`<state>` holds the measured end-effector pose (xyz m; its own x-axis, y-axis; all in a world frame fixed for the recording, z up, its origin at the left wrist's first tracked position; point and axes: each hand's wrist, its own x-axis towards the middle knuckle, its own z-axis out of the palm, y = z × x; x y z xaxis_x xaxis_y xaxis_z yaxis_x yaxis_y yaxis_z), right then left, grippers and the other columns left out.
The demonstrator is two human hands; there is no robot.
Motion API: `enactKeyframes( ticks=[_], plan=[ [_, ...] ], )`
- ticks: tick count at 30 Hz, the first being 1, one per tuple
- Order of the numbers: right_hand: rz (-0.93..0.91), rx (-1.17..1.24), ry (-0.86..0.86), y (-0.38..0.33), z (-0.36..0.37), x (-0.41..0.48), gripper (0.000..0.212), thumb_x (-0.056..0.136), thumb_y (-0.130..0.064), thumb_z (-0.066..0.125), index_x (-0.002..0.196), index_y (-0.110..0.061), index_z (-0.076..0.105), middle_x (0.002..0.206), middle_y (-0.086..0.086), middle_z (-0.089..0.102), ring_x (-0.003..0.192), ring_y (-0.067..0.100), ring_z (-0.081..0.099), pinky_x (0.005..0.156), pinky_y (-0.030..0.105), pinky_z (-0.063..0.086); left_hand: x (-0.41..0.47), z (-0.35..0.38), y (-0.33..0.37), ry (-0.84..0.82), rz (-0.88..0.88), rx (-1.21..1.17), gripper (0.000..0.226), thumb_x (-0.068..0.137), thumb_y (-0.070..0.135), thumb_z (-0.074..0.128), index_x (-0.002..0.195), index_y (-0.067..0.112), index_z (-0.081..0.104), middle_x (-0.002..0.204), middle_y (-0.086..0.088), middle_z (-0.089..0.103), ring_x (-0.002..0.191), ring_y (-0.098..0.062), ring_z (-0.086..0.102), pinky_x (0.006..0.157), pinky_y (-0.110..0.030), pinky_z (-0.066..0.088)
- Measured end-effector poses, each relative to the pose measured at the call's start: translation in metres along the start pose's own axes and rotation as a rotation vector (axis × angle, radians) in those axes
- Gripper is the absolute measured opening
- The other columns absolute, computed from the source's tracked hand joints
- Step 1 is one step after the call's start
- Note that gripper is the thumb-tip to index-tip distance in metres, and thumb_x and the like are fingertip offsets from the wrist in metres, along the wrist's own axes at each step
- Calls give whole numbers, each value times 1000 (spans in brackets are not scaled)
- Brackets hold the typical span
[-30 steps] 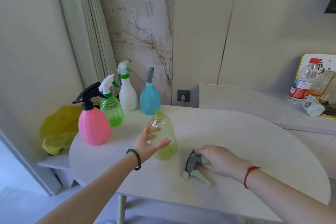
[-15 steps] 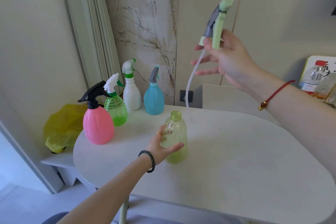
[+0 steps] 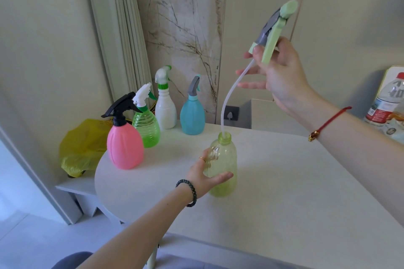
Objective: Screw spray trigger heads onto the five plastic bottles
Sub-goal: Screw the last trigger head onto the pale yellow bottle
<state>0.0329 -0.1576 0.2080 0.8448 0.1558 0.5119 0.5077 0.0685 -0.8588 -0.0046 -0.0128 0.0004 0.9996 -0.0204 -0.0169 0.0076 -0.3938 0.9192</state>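
- The yellow-green bottle (image 3: 223, 166) stands upright on the white table (image 3: 284, 192), near its front, with the neck bare. The left hand (image 3: 202, 178) wraps its lower body, thumb across the front and fingers behind, showing through the clear wall.
- The right hand (image 3: 278, 73) is up high, thumb and forefinger closed on the collar of the grey-and-green trigger head (image 3: 274, 35), the other fingers spread loose. Its dip tube (image 3: 229, 98) curves down, and the tip sits right at the bottle's mouth (whether it is truly inside the rim, I cannot tell).
- The bottle looks empty, thin-walled and light, so I'd guess it would skid or tip under a sideways push. A hold low on the body steadies it, but a hard squeeze would likely dent it.
- The tube is soft and springy and may flick out of the neck. The collar seems the place to hold the head, since that is the part that turns on the threads.
- Four bottles already wear their heads at the back-left: the pink bottle (image 3: 125, 144), green ribbed bottle (image 3: 147, 124), white bottle (image 3: 165, 107) and blue bottle (image 3: 192, 113). This looks to be the last one.
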Motion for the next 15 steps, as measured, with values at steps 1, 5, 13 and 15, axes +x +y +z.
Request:
enactKeyframes(
  ticks=[1,5,13,15],
  plan=[
    [26,-22,-14,7,1,-4,10,92,-17,49,88,-23,42,95,2,58,68,16,69,56,33,59,0,0,0,0,2,-5,80,65,45,72,132,34,28,128,5,48,124,-19,41,105,-43,37],
    [188,-140,-101,55,7,-30,14,89,-4,51,99,-13,47,97,5,61,85,27,67,78,45,57,1,1,-1,4,3,-3,79,66,45,72,131,35,29,128,6,48,124,-18,41,105,-43,37],
    [281,-239,-194,102,12,-65,16,81,-13,65,90,-26,64,94,-3,70,90,4,65,87,30,50,4,2,-5,9,3,-22,83,63,48,72,132,34,28,125,7,50,118,-14,45,101,-39,42],
    [270,-267,-203,103,12,-64,13,77,-12,69,88,-19,66,93,1,70,92,13,65,90,33,50,5,2,-7,12,-2,-21,82,63,49,72,131,31,30,123,8,50,118,-13,45,100,-33,41]
  ],
)
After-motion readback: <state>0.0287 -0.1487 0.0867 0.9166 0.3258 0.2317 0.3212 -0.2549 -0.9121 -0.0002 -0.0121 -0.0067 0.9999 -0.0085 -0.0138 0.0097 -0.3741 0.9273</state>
